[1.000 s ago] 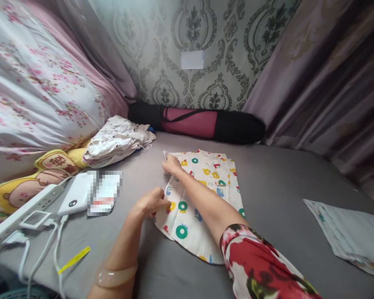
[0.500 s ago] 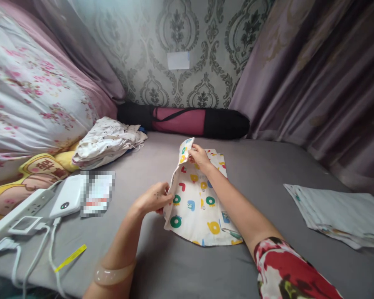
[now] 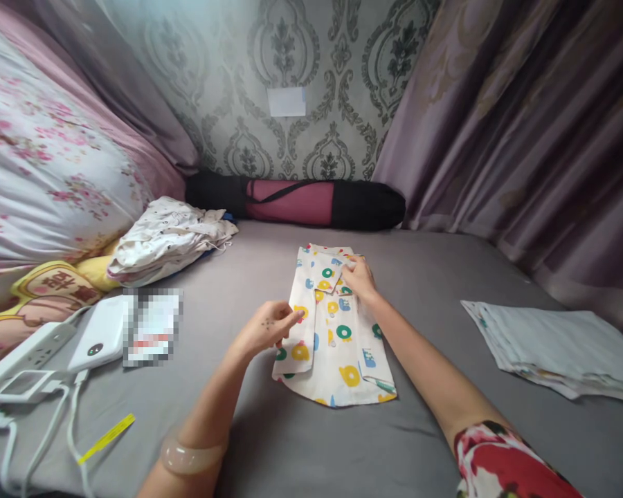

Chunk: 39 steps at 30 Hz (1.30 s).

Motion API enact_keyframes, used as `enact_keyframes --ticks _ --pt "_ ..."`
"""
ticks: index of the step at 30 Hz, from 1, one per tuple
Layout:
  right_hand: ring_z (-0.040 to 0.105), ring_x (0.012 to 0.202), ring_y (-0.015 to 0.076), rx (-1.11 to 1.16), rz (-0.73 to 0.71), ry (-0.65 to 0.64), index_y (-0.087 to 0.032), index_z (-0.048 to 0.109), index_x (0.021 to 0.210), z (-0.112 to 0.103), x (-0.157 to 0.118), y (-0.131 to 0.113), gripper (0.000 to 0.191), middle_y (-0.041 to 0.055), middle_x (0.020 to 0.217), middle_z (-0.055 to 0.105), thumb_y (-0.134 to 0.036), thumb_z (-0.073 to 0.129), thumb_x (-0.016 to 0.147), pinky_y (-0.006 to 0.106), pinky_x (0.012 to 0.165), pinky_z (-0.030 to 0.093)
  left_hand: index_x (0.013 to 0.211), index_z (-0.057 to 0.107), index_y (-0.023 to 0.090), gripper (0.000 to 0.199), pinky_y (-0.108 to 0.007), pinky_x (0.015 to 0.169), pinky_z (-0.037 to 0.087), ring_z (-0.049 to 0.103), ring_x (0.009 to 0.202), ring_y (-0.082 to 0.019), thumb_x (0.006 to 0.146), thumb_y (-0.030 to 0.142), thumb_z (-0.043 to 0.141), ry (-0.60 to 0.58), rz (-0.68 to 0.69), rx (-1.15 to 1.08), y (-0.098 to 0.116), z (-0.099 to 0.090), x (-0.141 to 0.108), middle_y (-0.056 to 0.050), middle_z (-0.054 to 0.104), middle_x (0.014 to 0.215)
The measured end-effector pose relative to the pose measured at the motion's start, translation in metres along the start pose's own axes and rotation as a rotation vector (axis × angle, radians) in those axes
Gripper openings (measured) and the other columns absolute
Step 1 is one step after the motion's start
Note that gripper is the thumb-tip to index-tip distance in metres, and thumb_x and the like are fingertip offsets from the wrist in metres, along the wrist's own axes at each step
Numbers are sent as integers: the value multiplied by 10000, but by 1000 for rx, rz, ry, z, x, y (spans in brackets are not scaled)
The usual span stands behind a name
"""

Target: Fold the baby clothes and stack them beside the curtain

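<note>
A small white shirt point(image 3: 319, 384) printed with coloured letter and animal shapes lies on the grey sheet. Its left side is folded inward as a long flap, and the right side is folded in too. My left hand point(image 3: 270, 326) is at the left fold, thumb stretched over the flap and apart from the curled fingers, which are partly hidden. Near the top of the shirt, my right hand point(image 3: 360, 280) pinches the end of a sleeve point(image 3: 328, 271) laid across the front.
Folded pale cloths point(image 3: 555, 346) lie at the right. On the left are a crumpled white garment point(image 3: 169, 238), a power bank point(image 3: 101, 332), a power strip point(image 3: 31, 353) with cables and a yellow strip point(image 3: 106, 438). A black and maroon long bag point(image 3: 291, 202) lies along the wall.
The shirt's left side, raised before, now lies folded inward. My right hand has brought the sleeve down to the right across the front. My left hand's thumb has spread over the flap.
</note>
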State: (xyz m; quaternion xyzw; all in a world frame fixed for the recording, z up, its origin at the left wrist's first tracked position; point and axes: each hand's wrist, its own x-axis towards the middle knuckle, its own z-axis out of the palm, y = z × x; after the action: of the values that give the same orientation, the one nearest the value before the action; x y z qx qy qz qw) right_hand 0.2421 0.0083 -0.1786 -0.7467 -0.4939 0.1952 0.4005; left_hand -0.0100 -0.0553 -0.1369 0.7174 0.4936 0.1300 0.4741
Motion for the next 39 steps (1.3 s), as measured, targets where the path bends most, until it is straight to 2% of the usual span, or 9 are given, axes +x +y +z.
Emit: enact_keyframes --ticks 3,7,10,14,20,27,31,34,39 --pt "635 971 227 -174 -59 45 -157 507 1271 9 10 6 436 71 942 704 -254 481 847 327 876 468 731 528 179 335 -245 530 431 575 562 -138 869 479 472 132 82 126 1 1 2 -12 607 654" --pt "542 1164 204 -306 -286 -7 -152 494 1317 38 16 -2 443 112 1245 614 -233 331 912 302 992 385 850 578 191 173 -342 766 484 599 856 -211 874 333 483 210 305 343 -4 9 5 -58 656 897" --pt "406 1318 195 -417 -458 -165 -144 468 1364 62 15 -14 474 108 1412 494 -265 261 955 323 1095 266 1032 581 193 215 -422 974 436 521 1157 -277 832 269 556 146 409 447 -11 15 8 -103 610 1196" --pt "169 1446 233 -573 -492 -384 -91 338 1463 82 21 -31 558 115 1555 284 -354 226 984 401 1163 82 1318 469 164 595 -468 1168 225 194 1444 -317 774 316 657 -43 320 468 -20 17 12 -145 321 1530" --pt "97 1461 241 -664 -448 -441 -86 270 1499 98 46 -37 607 108 1580 212 -409 182 992 425 1164 53 1504 227 142 1012 -483 1190 86 -1 1469 -303 686 480 718 -271 148 535 -19 12 14 -168 53 1593" --pt "75 1463 223 -653 -456 -391 -127 262 1507 105 50 -29 605 76 1589 193 -426 160 991 425 1163 42 1521 182 182 1032 -524 1174 32 -51 1468 -291 708 627 635 -319 152 617 -16 10 11 -139 8 1598" --pt "67 1467 214 -632 -430 -470 -136 253 1511 95 54 -35 619 78 1594 165 -447 128 990 430 1163 47 1501 267 210 1106 -573 1157 25 -17 1460 -360 609 719 681 -366 216 567 -21 4 10 -159 72 1595" --pt "80 1467 209 -594 -454 -439 -128 233 1516 91 59 -37 643 82 1594 162 -475 115 987 430 1168 10 1432 401 242 988 -586 1156 47 74 1460 -367 623 741 671 -313 273 459 -18 2 8 -147 227 1571" --pt "102 1463 221 -615 -475 -348 -48 248 1498 102 57 -27 680 136 1577 203 -483 161 983 403 1172 24 1300 519 248 695 -650 1127 58 195 1439 -362 770 694 570 -69 371 406 -18 13 13 -146 425 1457"
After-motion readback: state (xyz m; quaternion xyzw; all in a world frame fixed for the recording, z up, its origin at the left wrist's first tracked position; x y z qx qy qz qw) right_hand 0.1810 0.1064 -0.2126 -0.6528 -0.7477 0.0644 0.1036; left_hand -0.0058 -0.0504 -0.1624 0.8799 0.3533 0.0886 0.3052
